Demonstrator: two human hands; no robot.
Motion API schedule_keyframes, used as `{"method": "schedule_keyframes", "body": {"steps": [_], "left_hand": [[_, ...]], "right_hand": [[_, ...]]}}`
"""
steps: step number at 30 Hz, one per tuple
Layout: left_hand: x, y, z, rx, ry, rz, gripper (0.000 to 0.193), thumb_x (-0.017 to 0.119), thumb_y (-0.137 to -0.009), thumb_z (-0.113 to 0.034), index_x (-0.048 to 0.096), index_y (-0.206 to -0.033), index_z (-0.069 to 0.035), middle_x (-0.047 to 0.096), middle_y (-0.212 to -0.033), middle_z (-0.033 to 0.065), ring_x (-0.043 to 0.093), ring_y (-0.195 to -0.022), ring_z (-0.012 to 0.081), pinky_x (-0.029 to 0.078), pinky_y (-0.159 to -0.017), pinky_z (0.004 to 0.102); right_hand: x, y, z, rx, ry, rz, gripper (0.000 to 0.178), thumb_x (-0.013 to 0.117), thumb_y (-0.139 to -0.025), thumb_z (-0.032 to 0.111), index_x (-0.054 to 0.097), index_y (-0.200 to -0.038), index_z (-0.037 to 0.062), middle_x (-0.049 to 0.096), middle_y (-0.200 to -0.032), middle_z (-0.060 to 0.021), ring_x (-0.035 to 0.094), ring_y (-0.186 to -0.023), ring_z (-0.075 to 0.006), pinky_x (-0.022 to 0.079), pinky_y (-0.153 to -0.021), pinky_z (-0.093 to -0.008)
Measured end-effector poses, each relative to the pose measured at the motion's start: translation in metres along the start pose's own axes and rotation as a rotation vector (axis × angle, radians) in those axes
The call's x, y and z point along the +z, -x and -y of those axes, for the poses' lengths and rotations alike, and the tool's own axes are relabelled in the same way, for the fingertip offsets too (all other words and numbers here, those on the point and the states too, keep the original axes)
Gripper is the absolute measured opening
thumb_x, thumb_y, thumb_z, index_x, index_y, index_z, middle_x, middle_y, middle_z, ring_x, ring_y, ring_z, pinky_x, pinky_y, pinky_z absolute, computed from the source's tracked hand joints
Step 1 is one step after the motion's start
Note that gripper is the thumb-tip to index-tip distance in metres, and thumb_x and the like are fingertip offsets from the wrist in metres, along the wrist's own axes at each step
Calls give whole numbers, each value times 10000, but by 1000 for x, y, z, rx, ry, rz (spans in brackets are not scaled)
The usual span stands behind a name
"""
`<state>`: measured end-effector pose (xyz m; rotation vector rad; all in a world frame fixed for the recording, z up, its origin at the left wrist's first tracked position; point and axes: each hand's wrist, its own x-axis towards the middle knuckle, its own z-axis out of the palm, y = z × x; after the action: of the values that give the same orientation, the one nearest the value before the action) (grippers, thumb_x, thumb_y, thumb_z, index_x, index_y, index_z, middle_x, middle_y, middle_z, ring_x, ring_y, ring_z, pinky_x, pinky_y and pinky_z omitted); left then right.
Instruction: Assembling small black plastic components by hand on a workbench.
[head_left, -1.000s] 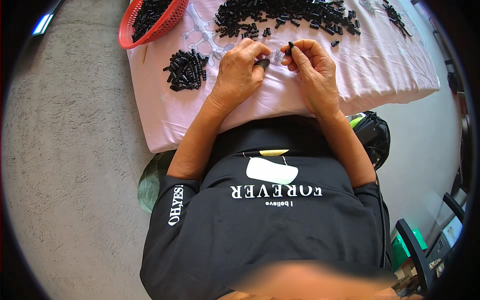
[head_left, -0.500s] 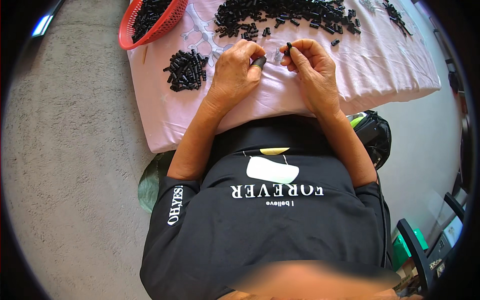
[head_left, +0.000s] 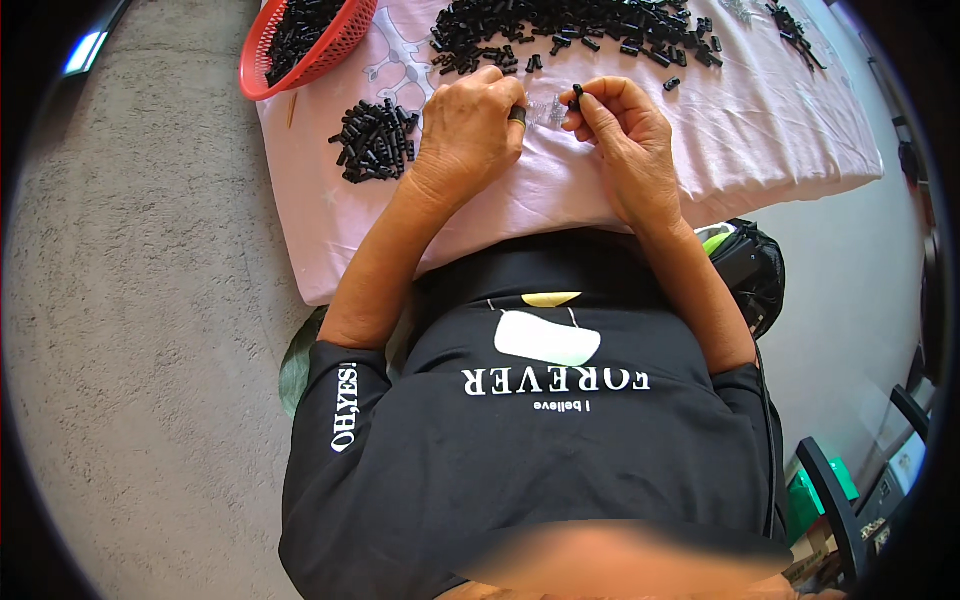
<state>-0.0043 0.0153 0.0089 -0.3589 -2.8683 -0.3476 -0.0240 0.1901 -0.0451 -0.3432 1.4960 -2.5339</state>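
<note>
Small black piece (head_left: 575,98) is pinched by right hand (head_left: 637,145), just right of silvery bits (head_left: 546,110) | left hand's (head_left: 468,128) fingers are bunched just left of bits; whether anything is held cannot be told | black pile (head_left: 374,141) is gathered farther left of bits | black heap (head_left: 575,25) is spread beyond bits

The parts (head_left: 374,142) are black, the basket (head_left: 347,52) red, the cloth (head_left: 730,130) pink with grey print (head_left: 393,72).

The right hand (head_left: 636,143) pinches a small black part (head_left: 576,97)
</note>
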Motion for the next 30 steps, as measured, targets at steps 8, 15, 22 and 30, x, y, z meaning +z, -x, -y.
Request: {"method": "schedule_keyframes", "body": {"steps": [8, 15, 22, 30], "left_hand": [[-13, -1, 4, -148, 562, 39, 134, 649, -850, 29, 681, -979, 12, 685, -922, 47, 649, -875, 101, 518, -800, 243], [-5, -5, -15, -192, 1085, -70, 175, 605, -882, 65, 684, -1034, 31, 694, -976, 60, 646, -945, 109, 507, -895, 240], [2, -4, -14, -265, 1229, -125, 146, 610, -870, 82, 685, -990, 47, 699, -922, 82, 657, -862, 106, 529, -820, 233], [0, 3, -16, -269, 1079, -132, 74, 601, -907, 54, 628, -971, 30, 695, -887, 77, 666, -830, 105, 537, -763, 235]], "right_hand": [[2, 0, 2, -17, 42, 15, 102, 569, -981, 62, 615, -1026, -16, 688, -886, -66, 646, -783, -86, 517, -709, -215], [1, 0, 1, -20, 114, 65, 95, 565, -981, 59, 622, -1018, -7, 682, -851, -52, 630, -767, -73, 511, -704, -209], [1, 0, 4, 5, 123, 65, 93, 564, -982, 61, 620, -1012, -7, 680, -842, -50, 628, -764, -72, 508, -703, -209], [3, -2, 8, 46, -29, 21, 106, 571, -980, 65, 597, -1027, -26, 688, -856, -90, 677, -757, -113, 536, -662, -213]]}}
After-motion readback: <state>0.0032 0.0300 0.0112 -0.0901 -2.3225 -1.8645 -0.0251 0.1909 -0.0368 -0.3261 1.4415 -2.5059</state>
